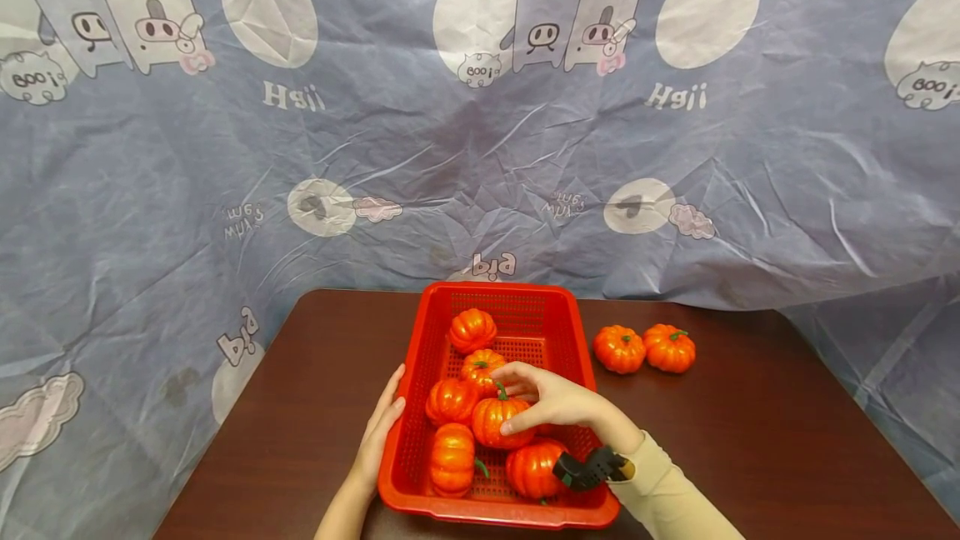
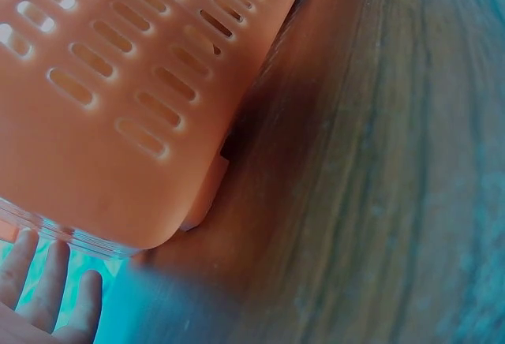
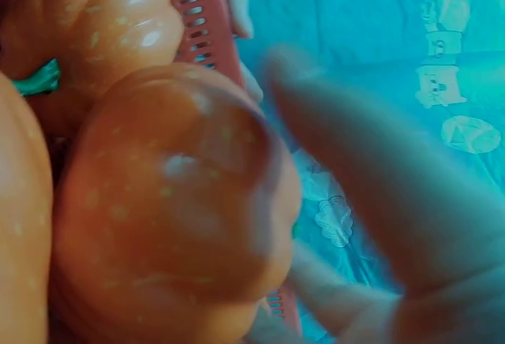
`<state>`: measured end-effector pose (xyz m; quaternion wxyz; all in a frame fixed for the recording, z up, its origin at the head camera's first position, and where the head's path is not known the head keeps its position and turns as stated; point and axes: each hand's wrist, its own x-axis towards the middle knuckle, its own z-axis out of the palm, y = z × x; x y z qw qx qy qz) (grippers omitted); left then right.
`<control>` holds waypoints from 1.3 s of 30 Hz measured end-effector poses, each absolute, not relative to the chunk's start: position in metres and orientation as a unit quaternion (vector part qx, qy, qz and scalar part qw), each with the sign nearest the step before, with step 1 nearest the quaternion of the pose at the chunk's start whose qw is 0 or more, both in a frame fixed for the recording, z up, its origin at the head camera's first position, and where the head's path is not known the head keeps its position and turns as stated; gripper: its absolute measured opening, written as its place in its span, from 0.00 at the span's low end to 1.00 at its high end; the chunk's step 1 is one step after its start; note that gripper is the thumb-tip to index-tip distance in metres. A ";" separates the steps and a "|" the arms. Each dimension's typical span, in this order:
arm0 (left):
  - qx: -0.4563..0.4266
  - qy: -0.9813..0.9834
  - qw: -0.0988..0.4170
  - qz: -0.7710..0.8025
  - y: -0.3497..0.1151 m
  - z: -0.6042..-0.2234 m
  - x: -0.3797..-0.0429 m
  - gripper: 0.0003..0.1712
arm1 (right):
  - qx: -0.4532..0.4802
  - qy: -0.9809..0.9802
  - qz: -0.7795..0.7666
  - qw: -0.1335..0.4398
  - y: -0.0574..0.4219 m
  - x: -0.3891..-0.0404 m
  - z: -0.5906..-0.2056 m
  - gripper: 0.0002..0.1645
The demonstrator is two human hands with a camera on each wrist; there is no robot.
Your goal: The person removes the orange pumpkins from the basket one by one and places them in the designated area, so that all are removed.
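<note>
A red plastic basket holds several shiny orange pumpkins, one of them an upright pumpkin with a green stem. My right hand is over this pumpkin, thumb at its near side and fingers spread behind the stem. In the right wrist view, background shows between the thumb and the pumpkin; finger contact on the far side cannot be made out. With fingers fairly straight, my left hand rests against the basket's left side. The left wrist view shows its fingers near the slotted wall.
Two more pumpkins, one left and one right, sit side by side on the dark brown table, right of the basket. A grey-blue printed cloth hangs behind the table. A black device is on my right wrist.
</note>
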<state>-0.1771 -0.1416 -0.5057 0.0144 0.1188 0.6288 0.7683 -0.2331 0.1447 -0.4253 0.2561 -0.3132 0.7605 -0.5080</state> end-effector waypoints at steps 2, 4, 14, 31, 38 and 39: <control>0.120 0.628 0.015 0.769 -0.142 -0.505 -0.177 0.31 | -0.306 0.772 -0.494 0.258 0.146 -0.233 -0.427 0.42; 0.124 0.623 0.017 0.772 -0.142 -0.504 -0.176 0.31 | -0.302 0.776 -0.490 0.259 0.146 -0.233 -0.429 0.42; 0.136 0.612 0.019 0.779 -0.142 -0.501 -0.177 0.31 | -0.302 0.776 -0.485 0.267 0.148 -0.232 -0.429 0.42; 0.121 0.621 0.022 0.774 -0.142 -0.504 -0.176 0.31 | -0.321 0.764 -0.497 0.257 0.147 -0.230 -0.425 0.32; 0.124 0.620 0.021 0.775 -0.142 -0.500 -0.174 0.31 | -0.300 0.777 -0.494 0.248 0.149 -0.227 -0.418 0.33; 0.127 0.616 0.022 0.777 -0.142 -0.500 -0.174 0.31 | -0.298 0.779 -0.493 0.246 0.149 -0.226 -0.416 0.34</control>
